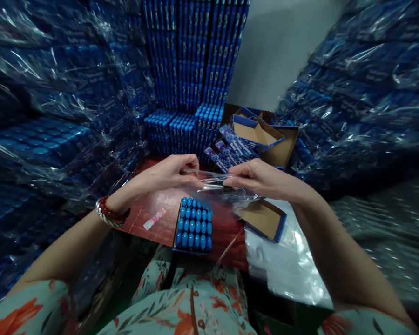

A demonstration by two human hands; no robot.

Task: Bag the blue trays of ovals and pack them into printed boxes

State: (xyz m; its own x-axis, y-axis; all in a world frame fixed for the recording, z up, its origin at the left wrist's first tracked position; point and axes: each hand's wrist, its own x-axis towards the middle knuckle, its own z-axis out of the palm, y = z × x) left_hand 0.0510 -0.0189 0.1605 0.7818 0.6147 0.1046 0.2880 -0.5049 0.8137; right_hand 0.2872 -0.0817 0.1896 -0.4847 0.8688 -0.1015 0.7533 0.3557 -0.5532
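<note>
Above the table, a clear plastic bag (212, 184) is stretched between my two hands. My left hand (179, 171) pinches its left side, and my right hand (253, 177) grips its right side between thumb and fingers. Just below the bag stands a box of blue-capped bottles (194, 225), packed in rows at the table's front edge. An open cardboard box lid (265, 217) with a blue rim lies under and to the right of the bag. To its right is a pile of flat clear bags (289, 260).
A pink sticker strip (154, 218) lies on the red table (139, 214). Behind are tall stacks of blue bottles (195, 56) and a heap of cardboard trays (258, 130). Plastic-wrapped stacks rise at left (66, 83) and right (356, 93).
</note>
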